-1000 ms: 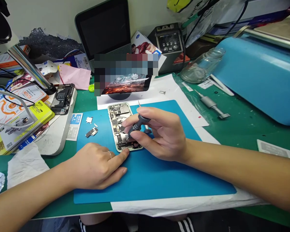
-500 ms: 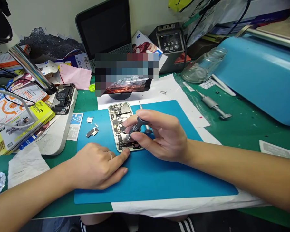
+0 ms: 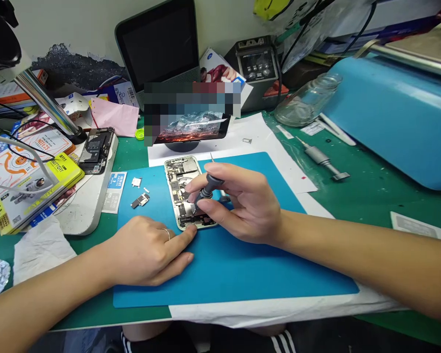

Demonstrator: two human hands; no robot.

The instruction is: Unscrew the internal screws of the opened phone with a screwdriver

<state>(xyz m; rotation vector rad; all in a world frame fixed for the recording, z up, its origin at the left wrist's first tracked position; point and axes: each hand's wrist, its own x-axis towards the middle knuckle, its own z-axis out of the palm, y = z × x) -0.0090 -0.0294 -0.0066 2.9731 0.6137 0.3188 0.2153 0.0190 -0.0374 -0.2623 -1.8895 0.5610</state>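
Observation:
An opened phone [image 3: 175, 189] lies on the blue mat [image 3: 242, 279], its circuit boards and inner parts exposed. My right hand [image 3: 248, 203] grips a grey screwdriver [image 3: 209, 186] between thumb and fingers, tilted over the phone's lower half; the fingers hide its tip. With the index finger stretched out, my left hand [image 3: 150, 250] touches the phone's bottom edge and holds nothing. Left of the phone sit a small silvery part [image 3: 136, 182] and a dark metal bracket [image 3: 140, 200]. Another tool with a thin shaft [image 3: 212, 157] lies partly hidden behind my right hand.
A lit phone [image 3: 194, 128] leans on a stand at the back. To the right lie another screwdriver [image 3: 321, 158], white tweezers [image 3: 337, 130] and a tipped glass jar [image 3: 306, 103]. A battery box [image 3: 36, 196] and another opened phone [image 3: 95, 152] crowd the left.
Almost nothing differs. My right hand and its screwdriver have shifted very slightly left, while my left hand stays on the phone's bottom edge.

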